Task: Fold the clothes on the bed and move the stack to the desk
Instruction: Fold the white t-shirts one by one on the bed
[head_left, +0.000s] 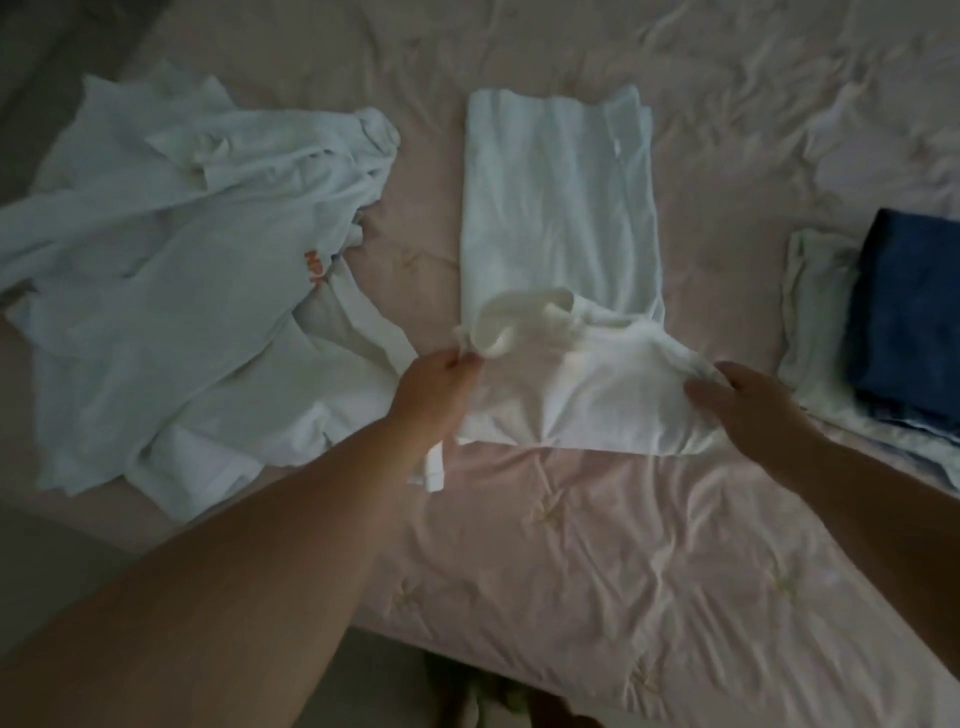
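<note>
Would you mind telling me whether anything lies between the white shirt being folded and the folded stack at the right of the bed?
Nothing visible does. Both the left hand and the right hand grip the white shirt, and only bare pink bedspread separates it from the folded stack on the right. The desk is out of view.

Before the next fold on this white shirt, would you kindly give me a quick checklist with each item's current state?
1. Left hand grips the white shirt at the collar end: ok.
2. Right hand grips the opposite corner: ok.
3. Shirt body lies flat and narrow on the bed: ok.
4. Landing area clear of the unfolded pile: ok, pile lies apart to the left.
5. Held end smooth, not bunched: not ok, collar area is crumpled.
6. Folded stack on the right tidy enough to receive it: cannot tell, partly cut off.
</note>
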